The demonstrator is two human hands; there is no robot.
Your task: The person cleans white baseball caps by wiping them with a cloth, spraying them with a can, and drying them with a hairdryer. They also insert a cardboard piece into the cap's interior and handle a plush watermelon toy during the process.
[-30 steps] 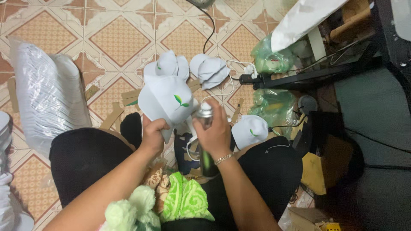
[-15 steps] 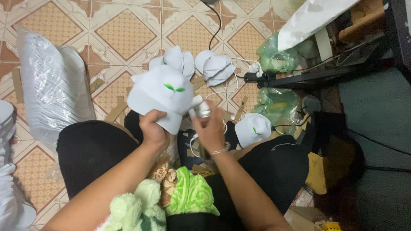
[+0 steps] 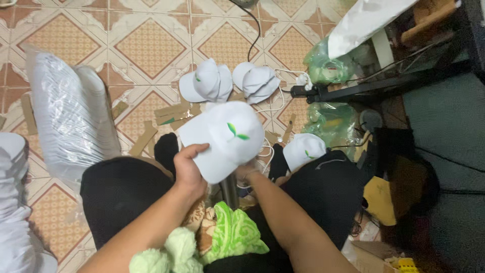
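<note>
At centre frame, the white cap (image 3: 222,139) has risen and turned logo-up, left hand (image 3: 189,169) fingers gripping its edge, right hand (image 3: 247,174) hidden beneath, grip unclear.

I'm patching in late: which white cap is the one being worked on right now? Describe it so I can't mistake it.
Start at the black-trousered lap at the bottom of the view. Just above it, the left hand grips a white cap. Unlike the caps on the tiled floor, it is raised and shows a green leaf mark on top.
</note>
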